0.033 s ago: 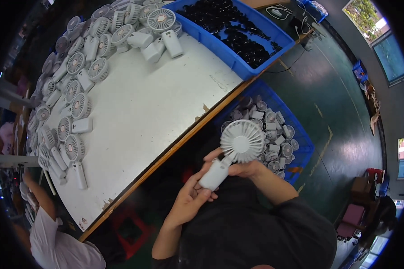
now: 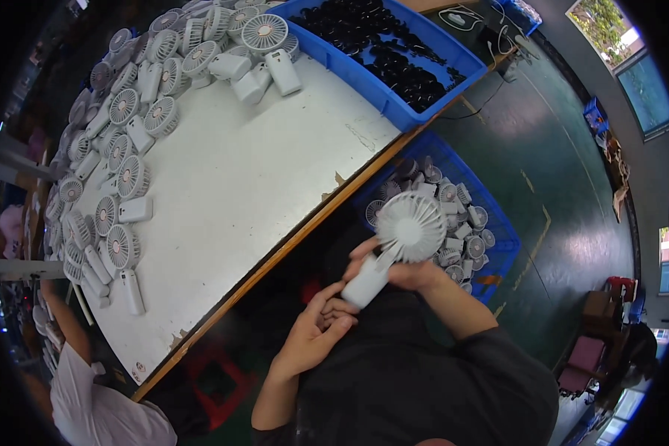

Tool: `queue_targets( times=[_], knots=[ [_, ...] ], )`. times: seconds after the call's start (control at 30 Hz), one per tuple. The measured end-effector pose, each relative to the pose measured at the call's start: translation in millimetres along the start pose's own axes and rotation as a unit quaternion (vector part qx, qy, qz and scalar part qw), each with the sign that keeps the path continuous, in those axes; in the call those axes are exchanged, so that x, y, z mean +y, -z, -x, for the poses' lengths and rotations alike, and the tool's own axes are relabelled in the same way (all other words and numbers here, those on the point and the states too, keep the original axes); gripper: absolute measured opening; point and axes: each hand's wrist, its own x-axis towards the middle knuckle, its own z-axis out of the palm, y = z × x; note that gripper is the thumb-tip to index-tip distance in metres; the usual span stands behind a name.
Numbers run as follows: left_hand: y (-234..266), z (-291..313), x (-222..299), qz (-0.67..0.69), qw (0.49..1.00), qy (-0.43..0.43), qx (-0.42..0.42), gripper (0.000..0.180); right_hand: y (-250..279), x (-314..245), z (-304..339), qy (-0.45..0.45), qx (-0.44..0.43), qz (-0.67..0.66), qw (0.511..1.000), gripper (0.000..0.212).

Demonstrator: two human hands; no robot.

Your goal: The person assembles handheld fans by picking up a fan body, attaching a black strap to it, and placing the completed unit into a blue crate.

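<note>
A white handheld fan (image 2: pixel 367 285) is tilted in front of my dark shirt, its round head (image 2: pixel 412 227) pointing up and to the right. My right hand (image 2: pixel 415 275) is closed round the fan near its neck, with some fingers hidden behind it. Beside the lower end of the handle is my left hand (image 2: pixel 316 333), its fingers curled and the fingertips at or very near the handle. Whether anything small lies inside those curled fingers cannot be made out. The fan is slightly blurred.
Many white fans (image 2: pixel 132 176) cover the left and far side of the white table (image 2: pixel 230 186). A blue tray (image 2: pixel 405 119) of small black items sits at the table's far right. Below the edge, a blue crate (image 2: pixel 502 223) holds more fans. Another person's sleeve (image 2: pixel 89 401) shows lower left.
The fan has shifted slightly up and to the right with my right hand. Its handle has come out of my left hand's grasp, and that hand's fingers have curled in.
</note>
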Motion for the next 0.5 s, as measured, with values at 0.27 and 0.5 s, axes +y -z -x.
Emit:
queue_targets(
  times=[0.27, 0.5],
  knots=[
    [50, 20, 19, -0.108, 0.984, -0.028, 0.14, 0.048, 238, 29, 113, -0.08, 0.617, 0.184, 0.761, 0.02],
    [68, 59, 39, -0.134, 0.959, -0.071, 0.239, 0.047, 364, 62, 130, -0.002, 0.693, 0.157, 0.704, 0.036]
  ],
)
